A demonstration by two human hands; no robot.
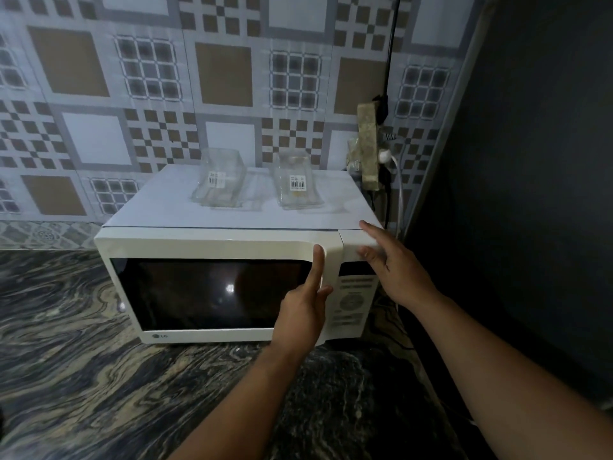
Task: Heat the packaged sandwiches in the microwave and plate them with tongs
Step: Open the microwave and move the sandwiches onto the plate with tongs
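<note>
Hands work the white box-shaped microwave [232, 283] on the dark marbled stone counter [83, 376]. The left hand [303, 310] curls around the door's handle edge, index finger up along it; the right hand [394, 263] lies flat and spread on the top right corner, holding nothing. Best to brace with the right and draw the door steadily — two clear plastic sandwich packs [220, 184] sit loose on the microwave's roof, looking empty. Behind, a brown-and-white checked tile wall [132, 78]; a dark wall [530, 161] crowds the right side.
</note>
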